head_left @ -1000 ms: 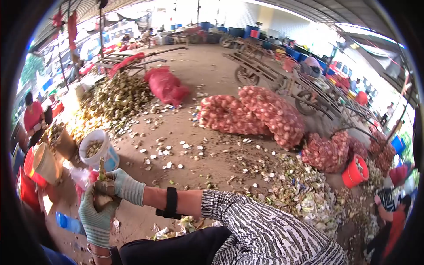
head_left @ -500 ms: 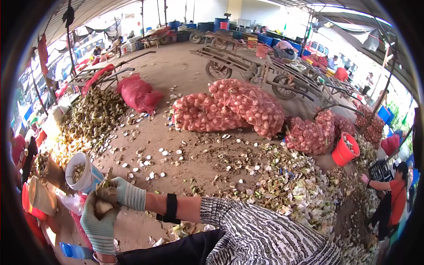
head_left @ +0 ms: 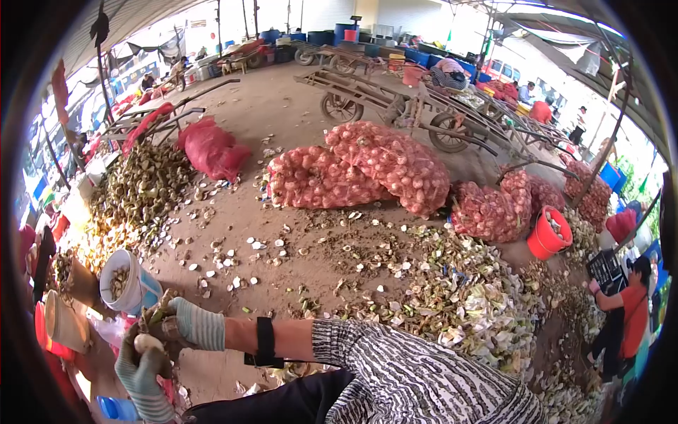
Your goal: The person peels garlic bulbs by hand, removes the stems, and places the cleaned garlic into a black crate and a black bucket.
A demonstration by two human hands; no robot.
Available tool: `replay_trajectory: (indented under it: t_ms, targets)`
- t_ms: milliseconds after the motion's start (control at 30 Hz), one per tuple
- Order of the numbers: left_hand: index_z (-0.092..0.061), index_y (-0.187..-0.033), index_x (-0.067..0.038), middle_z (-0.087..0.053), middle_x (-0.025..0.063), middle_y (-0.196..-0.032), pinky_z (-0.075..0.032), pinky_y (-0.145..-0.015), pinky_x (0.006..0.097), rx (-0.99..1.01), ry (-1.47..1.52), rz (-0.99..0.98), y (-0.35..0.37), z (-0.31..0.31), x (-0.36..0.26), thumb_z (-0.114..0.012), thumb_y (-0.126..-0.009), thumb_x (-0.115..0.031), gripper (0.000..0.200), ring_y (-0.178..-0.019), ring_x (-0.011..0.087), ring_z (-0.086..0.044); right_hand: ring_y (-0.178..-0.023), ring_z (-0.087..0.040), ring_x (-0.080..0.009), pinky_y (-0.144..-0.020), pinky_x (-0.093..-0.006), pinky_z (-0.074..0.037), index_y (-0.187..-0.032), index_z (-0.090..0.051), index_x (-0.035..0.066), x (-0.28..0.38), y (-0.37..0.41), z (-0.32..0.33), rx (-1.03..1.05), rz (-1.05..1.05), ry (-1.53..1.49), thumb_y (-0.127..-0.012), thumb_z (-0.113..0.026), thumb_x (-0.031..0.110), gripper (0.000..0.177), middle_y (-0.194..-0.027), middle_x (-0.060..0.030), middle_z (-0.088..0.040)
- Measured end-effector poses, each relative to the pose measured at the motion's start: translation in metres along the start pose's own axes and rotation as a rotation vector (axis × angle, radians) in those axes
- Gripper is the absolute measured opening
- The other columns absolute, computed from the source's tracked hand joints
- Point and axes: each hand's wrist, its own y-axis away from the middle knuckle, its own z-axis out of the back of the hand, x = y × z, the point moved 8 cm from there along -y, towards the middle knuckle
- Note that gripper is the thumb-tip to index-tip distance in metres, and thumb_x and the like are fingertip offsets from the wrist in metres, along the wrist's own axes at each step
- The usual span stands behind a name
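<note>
Both of my hands wear striped, soiled work gloves and meet at the lower left. My left hand (head_left: 147,378) is closed around a pale, rounded bulb (head_left: 147,343), which shows white between the fingers. My right hand (head_left: 194,325) reaches in from the right, its fingers bent around a green-brown stalk (head_left: 157,311) right above the bulb. The inside of the right hand's grip is hidden. Just behind the hands stands a white bucket (head_left: 143,290) with small pale pieces (head_left: 119,283) in it.
Peelings (head_left: 487,318) litter the ground, with a darker heap (head_left: 145,177) at left. Red mesh sacks of bulbs (head_left: 388,162) lie ahead, near a red bucket (head_left: 549,233) and handcarts (head_left: 360,92). A tan bucket (head_left: 67,321) stands left; a person in orange (head_left: 633,318) is at right.
The view has shifted slightly. Both hands have moved a little lower, and my left fingers have changed their hold, so the bulb's white surface and the upright stalk show more plainly.
</note>
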Motion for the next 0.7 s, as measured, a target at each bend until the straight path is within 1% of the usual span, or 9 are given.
replay_trajectory:
  t_ms: [100,200,233,267,367,433,467,567,700]
  targets:
    - [-0.057,-0.091,0.002,-0.052,0.0028,-0.071,-0.041,-0.051,0.0204,0.152,0.493,0.242,0.007,0.006,0.011,-0.060,-0.083,-0.019,0.022,-0.060,0.0090,-0.050,-0.061,-0.057,-0.0098,-0.047,-0.0261,-0.047,-0.092,-0.059,0.004,-0.014,-0.011,-0.016,0.028,-0.014,-0.104,-0.079,-0.064,0.014,0.018,-0.075,-0.0024,-0.060]
    - [-0.055,-0.096,0.000,-0.052,0.0028,-0.069,-0.039,-0.048,0.0199,-0.004,0.279,0.228,0.014,0.033,0.011,-0.059,-0.085,-0.020,0.023,-0.054,0.0081,-0.048,-0.057,-0.056,-0.0109,-0.044,-0.0269,-0.046,-0.088,-0.059,0.006,-0.034,-0.021,-0.027,-0.074,-0.116,-0.199,-0.079,-0.063,0.012,0.012,-0.070,-0.0017,-0.059]
    - [-0.049,-0.118,0.003,-0.059,0.0065,-0.087,-0.048,-0.062,0.0263,-0.087,-0.071,0.149,0.016,0.043,0.004,-0.060,-0.079,-0.006,0.042,-0.070,0.0138,-0.056,-0.053,-0.054,-0.0118,-0.042,-0.0279,-0.044,-0.087,-0.058,0.010,-0.047,-0.021,-0.032,-0.031,-0.180,-0.343,-0.079,-0.061,0.012,0.008,-0.067,0.0009,-0.057]
    - [-0.048,-0.120,0.002,-0.057,0.0113,-0.100,-0.047,-0.074,0.0327,-0.325,-0.410,-0.202,0.029,0.042,-0.016,-0.062,-0.072,-0.002,0.051,-0.084,0.0217,-0.056,-0.053,-0.054,-0.0118,-0.042,-0.0279,-0.044,-0.087,-0.058,0.010,-0.051,-0.022,-0.036,-0.016,-0.196,-0.348,-0.079,-0.061,0.012,0.008,-0.067,0.0009,-0.057]
    - [-0.051,-0.118,-0.002,-0.051,0.0185,-0.106,-0.046,-0.077,0.0340,-0.286,-0.754,-0.365,0.048,0.043,-0.030,-0.063,-0.064,0.002,0.055,-0.090,0.0312,-0.055,-0.064,-0.058,-0.0165,-0.050,-0.0308,-0.049,-0.092,-0.058,0.008,-0.065,-0.027,-0.050,-0.085,-0.267,-0.425,-0.082,-0.055,0.013,0.012,-0.078,-0.0019,-0.061]
    - [-0.057,-0.107,0.000,-0.056,0.0159,-0.098,-0.047,-0.073,0.0332,-0.372,-0.471,-0.159,0.059,0.069,-0.018,-0.066,-0.063,-0.001,0.046,-0.084,0.0271,-0.058,-0.066,-0.058,-0.0152,-0.052,-0.0301,-0.047,-0.095,-0.056,0.010,-0.085,-0.026,-0.052,0.038,-0.328,-0.328,-0.082,-0.057,0.017,0.014,-0.077,-0.0024,-0.059]
    - [-0.059,-0.103,0.001,-0.059,0.0136,-0.088,-0.048,-0.071,0.0316,-0.407,-0.330,-0.123,0.067,0.074,-0.026,-0.067,-0.063,-0.003,0.041,-0.077,0.0240,-0.060,-0.068,-0.058,-0.0146,-0.054,-0.0311,-0.046,-0.094,-0.056,0.010,-0.075,-0.019,-0.057,0.002,-0.421,0.121,-0.085,-0.055,0.024,0.016,-0.079,-0.0024,-0.059]
    - [-0.060,-0.103,-0.004,-0.063,0.0080,-0.088,-0.048,-0.069,0.0265,-0.515,-0.459,-0.004,0.088,0.096,-0.046,-0.073,-0.065,-0.012,0.041,-0.077,0.0131,-0.060,-0.091,-0.058,-0.0162,-0.078,-0.0300,-0.050,-0.107,-0.056,0.005,-0.090,-0.030,-0.107,0.205,-0.293,-0.393,-0.090,-0.050,0.028,0.030,-0.100,-0.0045,-0.060]
    - [-0.059,-0.093,-0.002,-0.059,0.0149,-0.076,-0.047,-0.063,0.0346,-0.712,-0.772,-0.153,0.118,0.130,-0.075,-0.076,-0.061,-0.016,0.039,-0.069,0.0285,-0.059,-0.094,-0.058,-0.0178,-0.080,-0.0313,-0.051,-0.113,-0.050,0.005,-0.130,-0.056,-0.153,0.274,-0.454,-0.490,-0.088,-0.055,0.027,0.034,-0.105,-0.0067,-0.058]
